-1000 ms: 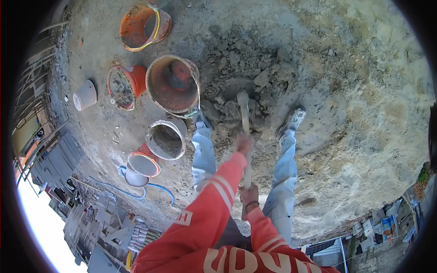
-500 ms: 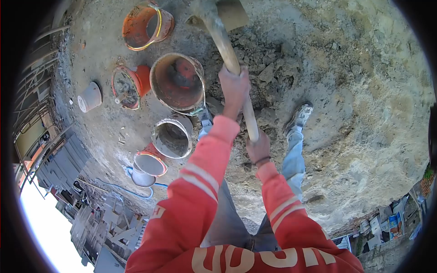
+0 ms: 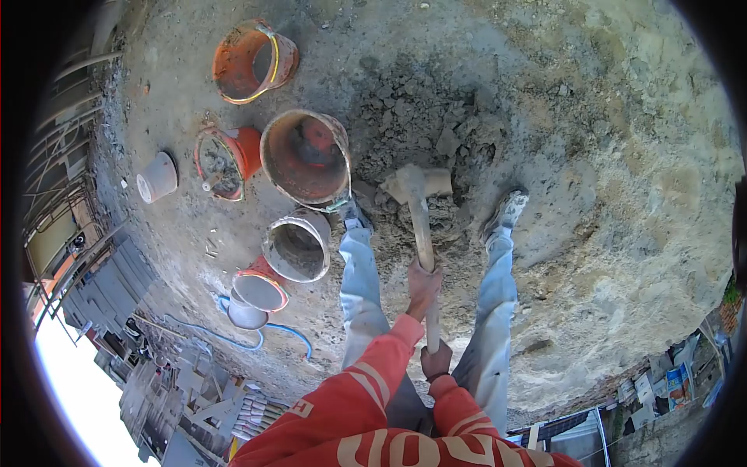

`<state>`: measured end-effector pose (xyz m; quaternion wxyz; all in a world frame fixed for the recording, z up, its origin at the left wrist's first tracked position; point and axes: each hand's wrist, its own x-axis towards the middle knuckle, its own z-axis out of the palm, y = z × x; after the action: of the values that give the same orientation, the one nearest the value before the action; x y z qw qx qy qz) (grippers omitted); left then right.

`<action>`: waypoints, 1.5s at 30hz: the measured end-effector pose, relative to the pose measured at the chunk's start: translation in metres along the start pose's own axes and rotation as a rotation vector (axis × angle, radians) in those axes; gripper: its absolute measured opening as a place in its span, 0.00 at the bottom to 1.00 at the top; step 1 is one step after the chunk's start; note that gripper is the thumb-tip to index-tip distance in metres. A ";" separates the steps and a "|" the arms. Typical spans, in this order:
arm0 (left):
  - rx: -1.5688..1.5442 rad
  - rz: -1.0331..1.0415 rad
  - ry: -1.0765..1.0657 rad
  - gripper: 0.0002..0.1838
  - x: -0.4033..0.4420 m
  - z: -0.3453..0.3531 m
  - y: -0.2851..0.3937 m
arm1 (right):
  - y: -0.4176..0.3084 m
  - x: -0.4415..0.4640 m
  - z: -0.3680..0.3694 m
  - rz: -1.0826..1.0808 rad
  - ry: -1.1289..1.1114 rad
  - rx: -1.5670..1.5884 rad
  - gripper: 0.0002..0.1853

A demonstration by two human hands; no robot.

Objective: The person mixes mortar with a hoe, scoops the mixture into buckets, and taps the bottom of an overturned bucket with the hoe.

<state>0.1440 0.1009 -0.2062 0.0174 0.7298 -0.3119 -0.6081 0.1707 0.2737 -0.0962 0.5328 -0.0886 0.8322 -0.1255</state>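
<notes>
Both of my hands are wrapped around the wooden handle of a hoe (image 3: 422,233). My left hand (image 3: 424,286) grips it partway down the shaft, and my right hand (image 3: 436,360) holds it close to the end, nearer my body. The hoe's broad, mud-coated blade (image 3: 437,182) lies at the near side of a heap of dark, clumpy wet soil (image 3: 412,117), between my feet. How deep its edge sits in the soil is hidden.
Left of the heap stand a large bucket (image 3: 268,159), a grey-rimmed bucket (image 3: 320,247), an orange bucket (image 3: 226,74) and a red bucket (image 3: 250,148) holding grey material. A pale upturned bucket (image 3: 158,177) and a blue hose (image 3: 299,336) lie farther left. My shoe (image 3: 510,208) is right of the blade.
The hoe has come from beyond the heap's far side toward my feet. Both hands have drawn down and closer to my body, still gripping the handle.
</notes>
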 end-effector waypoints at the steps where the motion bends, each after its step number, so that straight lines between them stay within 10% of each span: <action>1: -0.048 0.002 -0.009 0.09 -0.006 -0.007 0.031 | -0.008 0.009 -0.001 -0.074 0.018 -0.028 0.14; 8: -0.299 0.432 -0.016 0.04 0.117 0.007 0.221 | -0.152 0.191 -0.024 -0.365 0.113 0.006 0.16; 19: 0.071 -0.058 0.032 0.10 0.172 0.031 0.000 | -0.095 0.110 -0.009 0.058 -0.069 -0.220 0.18; 25: -0.451 -0.020 -0.358 0.07 0.223 -0.001 -0.045 | -0.149 0.114 -0.024 0.056 -0.205 -0.221 0.22; 32: -0.225 -0.213 0.028 0.06 0.056 -0.022 0.101 | -0.133 0.027 -0.070 -0.116 -0.113 -0.134 0.16; 41: -0.111 0.268 0.244 0.14 0.032 -0.048 0.141 | -0.069 0.134 0.004 -0.288 -0.061 0.068 0.11; 45: -0.389 0.485 -0.118 0.21 0.031 -0.084 0.162 | -0.137 0.125 -0.047 -0.313 0.045 0.027 0.14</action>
<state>0.1509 -0.0738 -0.1460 0.2831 0.5805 -0.3551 -0.6758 0.0780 0.1138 -0.1442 0.4889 -0.2071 0.8184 -0.2199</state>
